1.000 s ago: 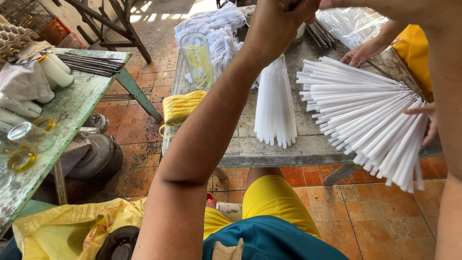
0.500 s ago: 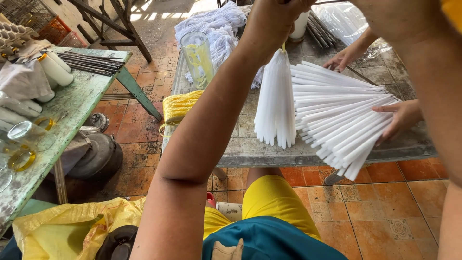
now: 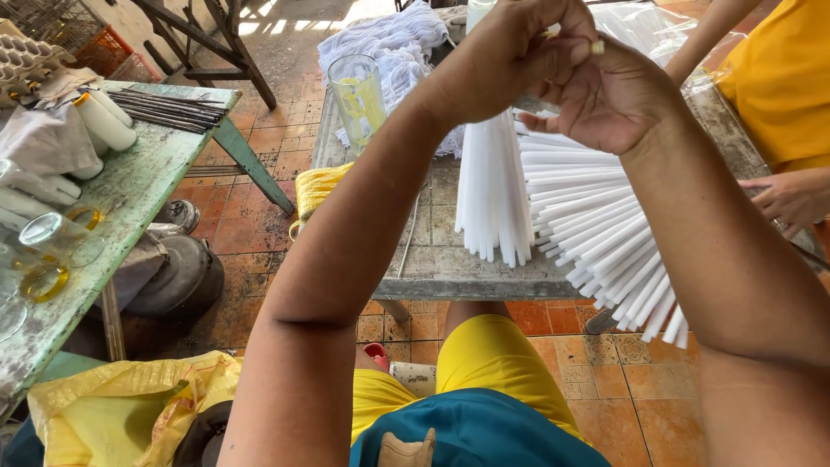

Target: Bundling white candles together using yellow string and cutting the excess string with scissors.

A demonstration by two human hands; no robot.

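Both my hands are raised in front of me above a grey table (image 3: 450,259). My left hand (image 3: 510,52) pinches the top of a hanging bundle of long white candles (image 3: 493,199). My right hand (image 3: 605,95) is closed on the top of a second, fanned-out bunch of white candles (image 3: 605,242), whose ends spread down and to the right. The two hands touch at the fingertips, where a small pale wick end shows. What joins the candles at the top is hidden by my fingers.
A tall glass (image 3: 359,95) and white string bundles (image 3: 389,43) lie on the grey table. A green table (image 3: 130,199) at left holds candles, glass jars and dark sticks. Another person in yellow (image 3: 778,86) works at right, hand (image 3: 791,195) near the table. A yellow bag (image 3: 112,415) lies below.
My right hand has come up and to the left to meet my left hand, bringing the fanned candles closer to the hanging bundle. The view has shifted slightly.
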